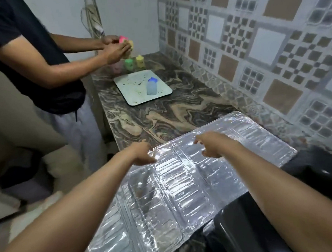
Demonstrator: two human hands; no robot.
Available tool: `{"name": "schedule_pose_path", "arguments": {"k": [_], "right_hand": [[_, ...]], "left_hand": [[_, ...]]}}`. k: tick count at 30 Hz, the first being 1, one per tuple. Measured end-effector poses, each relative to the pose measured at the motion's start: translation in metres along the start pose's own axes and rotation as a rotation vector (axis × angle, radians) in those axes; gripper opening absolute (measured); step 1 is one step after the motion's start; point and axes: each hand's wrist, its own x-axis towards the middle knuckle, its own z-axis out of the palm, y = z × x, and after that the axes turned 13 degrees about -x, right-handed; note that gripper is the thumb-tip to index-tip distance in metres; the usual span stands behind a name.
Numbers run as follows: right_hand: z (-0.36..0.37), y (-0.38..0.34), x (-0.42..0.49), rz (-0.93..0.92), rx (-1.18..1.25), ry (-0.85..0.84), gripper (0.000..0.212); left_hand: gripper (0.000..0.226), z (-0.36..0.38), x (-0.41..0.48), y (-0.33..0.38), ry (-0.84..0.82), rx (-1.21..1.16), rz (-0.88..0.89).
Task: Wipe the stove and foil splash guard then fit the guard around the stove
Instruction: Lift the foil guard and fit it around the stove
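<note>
Clearly the foil splash guard (186, 179) is thin, light and crease-prone: embossed, shiny panels lying flat on the marbled surface (162, 113), partly over the black stove (272, 233). The left hand (141, 153) pinches its near edge; the right hand (211, 143) rests loosely spread on top. Best lifted by the edges.

A blue-capped bottle (152, 86) stands on a seemingly soiled tray (125, 81).

Two bare forearms, no sleeves in view, hands (179, 148) bare, seemingly no rings or watch
</note>
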Motion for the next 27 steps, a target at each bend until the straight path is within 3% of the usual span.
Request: {"name": "schedule_pose_path", "arguments": {"k": [7,12,17,23,27], "right_hand": [[0.019,-0.014,0.085,-0.062,-0.127,-0.014,0.079],[0.024,-0.012,0.114,-0.039,-0.170,-0.079,0.085],[0.025,-0.007,0.137,-0.038,-0.156,-0.150,0.104],[0.020,-0.001,0.149,-0.060,-0.182,-0.075,0.087],[0.009,0.010,0.142,-0.081,-0.234,-0.019,0.082]], "left_hand": [[0.093,0.033,0.063,-0.031,0.023,0.018,-0.087],[0.088,0.041,0.078,-0.034,0.082,0.082,-0.104],[0.083,0.043,0.088,-0.042,0.120,0.066,-0.145],[0.086,0.046,0.085,-0.047,0.159,-0.064,-0.136],[0.058,0.032,0.079,-0.042,0.086,-0.137,-0.157]]}}
